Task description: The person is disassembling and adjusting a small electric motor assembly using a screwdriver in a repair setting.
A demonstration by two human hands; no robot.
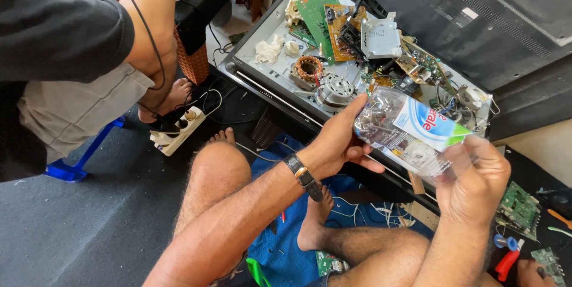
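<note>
Centre right of the frame: both hands are up on a clear plastic bottle (408, 135), held over the person's crossed legs, in front of the open chassis (268, 78). The left hand (336, 144) wraps the neck end, fingers curled round the far side; the right hand (473, 180) cups the base end from below, fingers closed against the wall. The bottle lies tilted, its blue, white and green label (426, 123) facing up.

It looks crumpled and empty, so light by the look of it, thin-walled and soft; a hard squeeze would likely buckle it further. The smooth film may slip, so the stiffer ends, neck and base, look like the surest places to hold, which is where the hands sit.

Behind, the chassis is strewn with circuit boards (319, 10) and a copper-wound motor (308, 69). At upper left a second person sits near a power strip (179, 132).
</note>
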